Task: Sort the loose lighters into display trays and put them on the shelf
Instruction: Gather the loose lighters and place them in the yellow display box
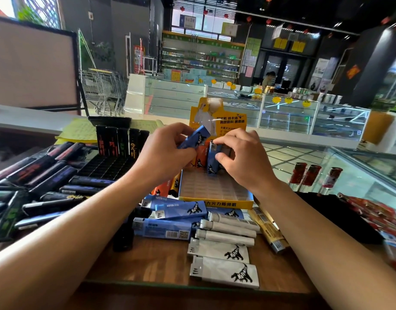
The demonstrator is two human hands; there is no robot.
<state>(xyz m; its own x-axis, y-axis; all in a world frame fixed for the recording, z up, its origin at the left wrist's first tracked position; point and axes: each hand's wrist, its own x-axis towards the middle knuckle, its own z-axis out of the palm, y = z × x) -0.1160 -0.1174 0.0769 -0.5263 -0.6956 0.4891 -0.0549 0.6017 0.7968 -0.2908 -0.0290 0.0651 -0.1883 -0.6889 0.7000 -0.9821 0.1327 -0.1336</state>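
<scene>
In the middle of the frame, my left hand (163, 151) pinches a blue lighter (193, 138) ready for the yellow tray (215, 203), while my right hand (241, 157) pinches another blue one (212, 159) upright into its slot.

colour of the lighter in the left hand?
Blue lighter with a black dinosaur logo; head view.

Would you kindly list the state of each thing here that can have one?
Yellow display tray: mostly unfilled, few lighters upright at back.
Black tray: one back row filled.
Left hand: gripping a tilted blue lighter.
Right hand: pinching an upright blue lighter in the tray.
</scene>
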